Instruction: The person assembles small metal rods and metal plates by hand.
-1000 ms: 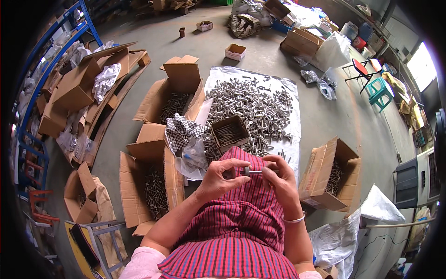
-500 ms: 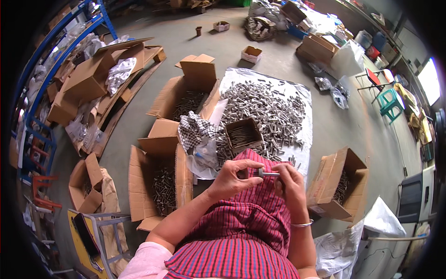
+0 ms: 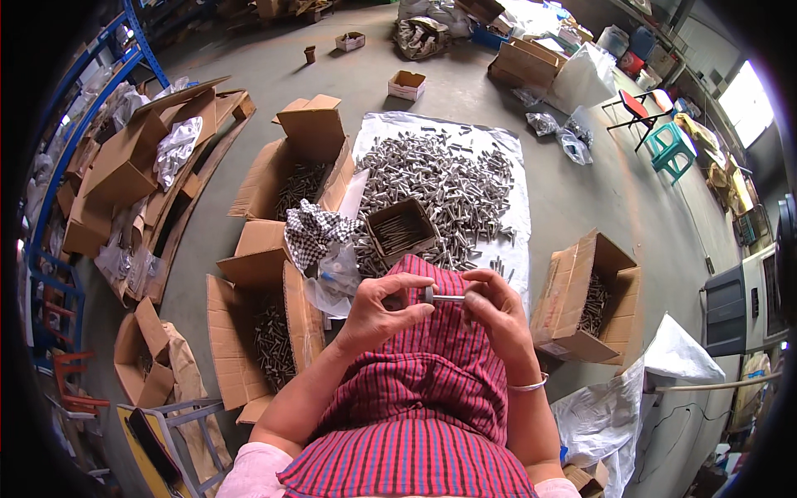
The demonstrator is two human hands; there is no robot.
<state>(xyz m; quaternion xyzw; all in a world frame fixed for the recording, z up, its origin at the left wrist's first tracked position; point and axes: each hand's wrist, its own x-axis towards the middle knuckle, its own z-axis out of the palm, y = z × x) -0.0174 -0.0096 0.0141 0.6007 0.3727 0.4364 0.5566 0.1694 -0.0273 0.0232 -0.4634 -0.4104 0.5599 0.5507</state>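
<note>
Over my lap, a metal bolt lies level between my two hands. My left hand pinches the bolt's wide dark head between thumb and forefinger. The far tip of the shank rests in the thumb and fingers of my right hand, which wears a bangle at the wrist. Just beyond my hands stands a small open box with bolts packed in it side by side. Around and behind it, a large pile of loose bolts covers a white sheet.
Open cartons of bolts stand to the left, a near one and a far one, and another carton is on the right. A checkered cloth hangs by the left cartons. A pallet lies further left, a green stool far right.
The whole view has shifted, so the scene sits further left. My right thumb and fingers have changed their hold on the shank's end. My left hand keeps its pinch on the head.
</note>
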